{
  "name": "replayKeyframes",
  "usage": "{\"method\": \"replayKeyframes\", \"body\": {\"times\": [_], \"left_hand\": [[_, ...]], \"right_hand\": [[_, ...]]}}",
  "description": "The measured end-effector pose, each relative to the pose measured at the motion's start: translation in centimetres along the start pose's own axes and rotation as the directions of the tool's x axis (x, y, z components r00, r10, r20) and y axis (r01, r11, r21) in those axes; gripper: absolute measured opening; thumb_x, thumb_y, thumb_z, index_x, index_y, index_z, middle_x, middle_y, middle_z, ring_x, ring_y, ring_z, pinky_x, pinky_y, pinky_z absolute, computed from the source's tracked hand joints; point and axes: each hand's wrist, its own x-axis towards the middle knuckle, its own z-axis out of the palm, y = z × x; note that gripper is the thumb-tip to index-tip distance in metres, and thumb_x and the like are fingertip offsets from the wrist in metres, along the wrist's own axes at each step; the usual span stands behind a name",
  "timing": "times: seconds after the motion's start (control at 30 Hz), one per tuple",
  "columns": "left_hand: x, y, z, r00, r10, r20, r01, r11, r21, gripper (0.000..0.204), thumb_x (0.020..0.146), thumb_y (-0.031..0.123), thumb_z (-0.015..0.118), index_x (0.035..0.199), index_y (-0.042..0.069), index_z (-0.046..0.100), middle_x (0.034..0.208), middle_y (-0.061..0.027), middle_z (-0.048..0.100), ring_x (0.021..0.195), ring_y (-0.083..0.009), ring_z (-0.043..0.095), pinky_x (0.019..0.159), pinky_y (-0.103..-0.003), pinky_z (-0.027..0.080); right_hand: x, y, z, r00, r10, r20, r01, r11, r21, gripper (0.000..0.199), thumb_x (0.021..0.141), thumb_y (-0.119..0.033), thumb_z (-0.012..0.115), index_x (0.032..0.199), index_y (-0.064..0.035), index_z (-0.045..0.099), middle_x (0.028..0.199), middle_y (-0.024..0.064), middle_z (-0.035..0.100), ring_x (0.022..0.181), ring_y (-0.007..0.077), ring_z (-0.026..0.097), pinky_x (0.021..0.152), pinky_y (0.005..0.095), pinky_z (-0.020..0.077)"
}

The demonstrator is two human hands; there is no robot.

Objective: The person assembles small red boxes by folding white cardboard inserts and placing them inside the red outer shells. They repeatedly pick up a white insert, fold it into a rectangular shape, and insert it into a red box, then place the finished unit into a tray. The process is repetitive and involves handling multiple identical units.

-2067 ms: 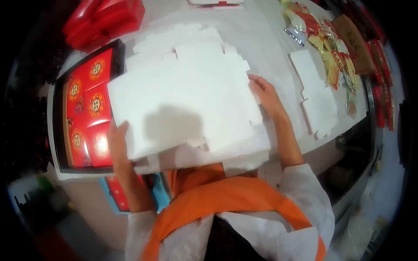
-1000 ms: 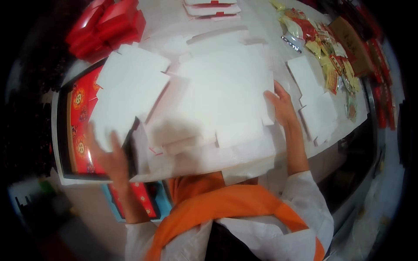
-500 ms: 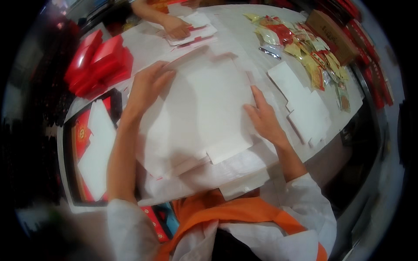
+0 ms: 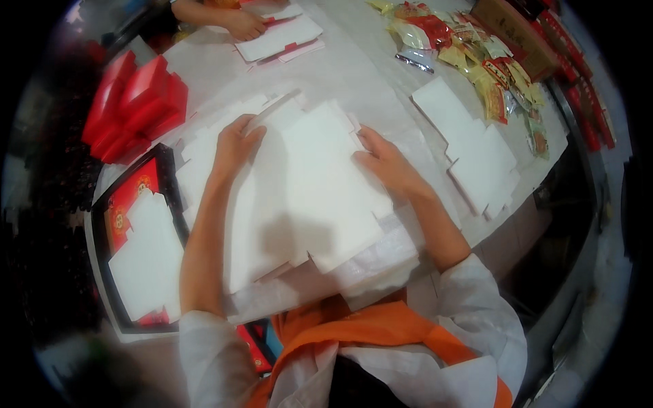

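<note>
A large white flat box blank [image 4: 306,183] with cut tabs and creased edges lies before me on the covered table. My left hand [image 4: 237,146] grips its left side, thumb on top, where a narrow flap is tilted up. On the opposite side, my right hand [image 4: 388,162] pinches the upper right edge between thumb and fingers. Under and beside my left forearm, more white blanks [image 4: 197,160] show their notched edges. The lower front of the sheet reaches close to the table edge and casts a shadow over itself.
Red boxes [image 4: 139,98] are piled at the far left, near a black-rimmed tray [image 4: 178,211] with white blanks over red card. A co-worker's hand [image 4: 246,26] rests on white card [image 4: 280,37]. Another blank [image 4: 469,146], snack packets [image 4: 493,81] and a brown carton [image 4: 513,37] occupy the right.
My hands have come closer together, the right one shifting inward and the left slightly lower. The blank's left flap now stands more upright. The whole view has shifted a little.
</note>
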Motion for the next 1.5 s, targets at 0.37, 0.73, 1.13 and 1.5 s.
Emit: {"method": "replayKeyframes", "body": {"times": [0.37, 0.73, 1.13, 1.5], "left_hand": [[-7.3, 2.9, 11.1, 0.997, 0.044, -0.067, -0.044, 0.999, -0.003, 0.050, 0.076, 0.031, 0.068, 0.105, -0.006, 0.049, 0.087, -0.0126, 0.057, 0.072, -0.0170, 0.053, 0.066, -0.029, 0.046], [-5.3, 2.1, 10.2, 0.965, -0.258, 0.055, 0.263, 0.943, -0.205, 0.024, 0.081, 0.022, 0.058, 0.086, 0.001, 0.049, 0.064, -0.0022, 0.051, 0.052, -0.0087, 0.047, 0.049, -0.024, 0.040], [-5.7, 3.8, 9.8, 0.929, -0.335, 0.158, 0.355, 0.928, -0.114, 0.026, 0.083, 0.026, 0.056, 0.074, 0.002, 0.051, 0.063, -0.0021, 0.050, 0.053, -0.0091, 0.048, 0.049, -0.024, 0.044], [-4.9, 3.4, 9.2, 0.892, -0.295, 0.342, 0.389, 0.887, -0.249, 0.023, 0.083, 0.022, 0.052, 0.074, 0.001, 0.054, 0.063, -0.0032, 0.049, 0.056, -0.0110, 0.046, 0.051, -0.025, 0.042]], "right_hand": [[-1.8, 1.1, 1.6, 0.972, 0.180, 0.154, -0.228, 0.887, 0.402, 0.050, 0.085, -0.004, 0.046, 0.133, 0.0008, 0.034, 0.124, 0.0095, 0.048, 0.108, 0.0139, 0.047, 0.090, 0.0252, 0.0392], [-2.4, 2.8, 3.9, 0.961, 0.155, 0.230, -0.253, 0.828, 0.501, 0.046, 0.090, -0.014, 0.047, 0.131, 0.0017, 0.036, 0.116, 0.0069, 0.050, 0.097, 0.0091, 0.048, 0.082, 0.0233, 0.0413], [-2.4, 4.7, 4.4, 0.985, 0.111, 0.128, -0.152, 0.915, 0.374, 0.049, 0.090, -0.015, 0.046, 0.134, 0.0021, 0.031, 0.132, 0.0188, 0.041, 0.121, 0.0239, 0.041, 0.099, 0.0305, 0.0323], [-2.9, 3.6, 3.6, 0.977, 0.030, 0.212, -0.108, 0.925, 0.366, 0.055, 0.089, -0.019, 0.049, 0.133, 0.0061, 0.028, 0.126, 0.0185, 0.046, 0.114, 0.0197, 0.046, 0.094, 0.0292, 0.0362]]}}
